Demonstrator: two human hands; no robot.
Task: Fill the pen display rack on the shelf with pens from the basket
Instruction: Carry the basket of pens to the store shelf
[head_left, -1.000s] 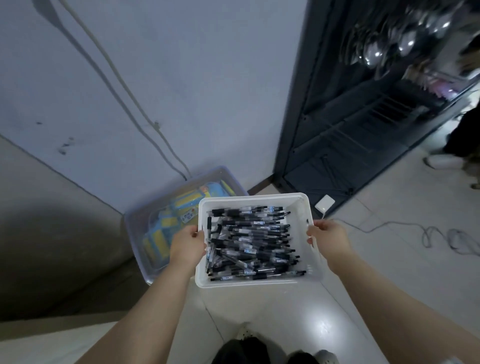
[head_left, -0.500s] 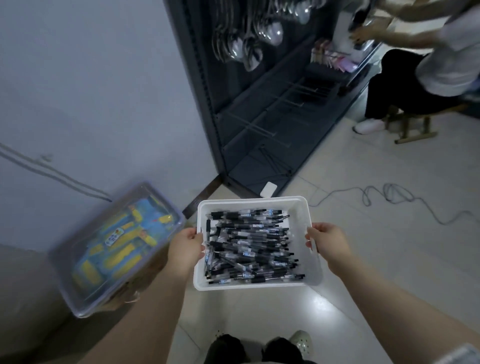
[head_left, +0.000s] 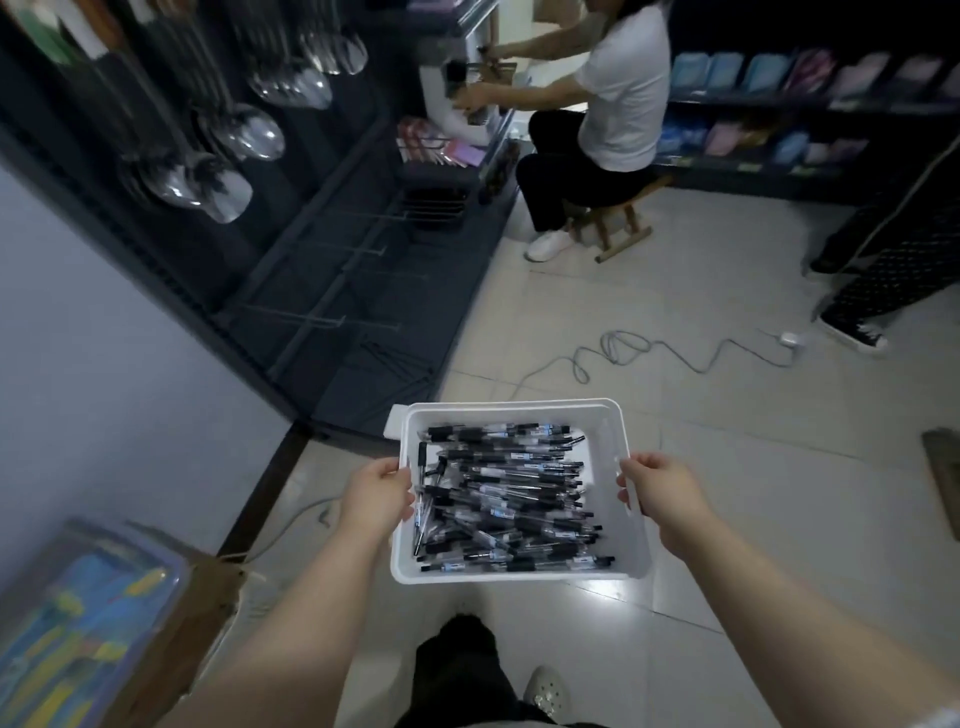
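We hold the white basket (head_left: 613, 441), heaped with pens (head_left: 509, 499), above the floor (head_left: 727, 415), left hand (head_left: 376, 499) and right hand (head_left: 662, 496) each gripping a side rim. We judge filling not begun; no pen rack identifiable.

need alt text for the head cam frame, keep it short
A left hand and right hand grip opposite sides of a white basket full of black pens, carried above a tiled floor. Ahead left stands dark shelving hung with metal ladles; beyond, a seated person in a white top reaches toward its far end.
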